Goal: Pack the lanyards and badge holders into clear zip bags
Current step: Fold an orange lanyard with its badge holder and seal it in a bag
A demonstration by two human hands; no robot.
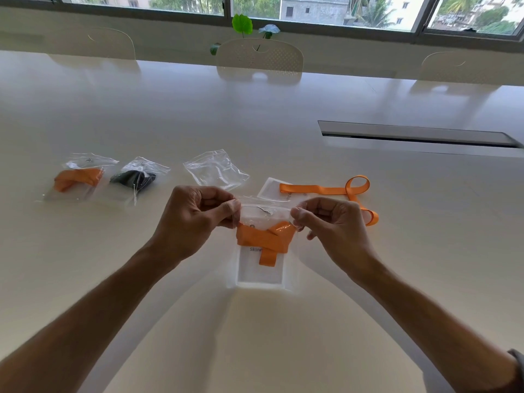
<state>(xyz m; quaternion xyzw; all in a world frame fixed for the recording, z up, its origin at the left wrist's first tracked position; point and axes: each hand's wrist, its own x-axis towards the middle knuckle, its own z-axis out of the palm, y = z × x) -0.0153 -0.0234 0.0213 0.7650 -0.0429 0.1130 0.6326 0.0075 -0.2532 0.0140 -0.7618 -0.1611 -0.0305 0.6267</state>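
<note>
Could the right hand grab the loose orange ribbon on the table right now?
Probably not yet. The right hand pinches the zip bag along with the left hand. The loose orange lanyard lies just beyond it with nothing between, so after letting go, likely yes.

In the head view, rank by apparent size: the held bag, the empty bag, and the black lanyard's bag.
1. Held bag, largest, though nearest the camera.
2. Empty bag and black lanyard's bag look about alike; I can't rank them.
</note>
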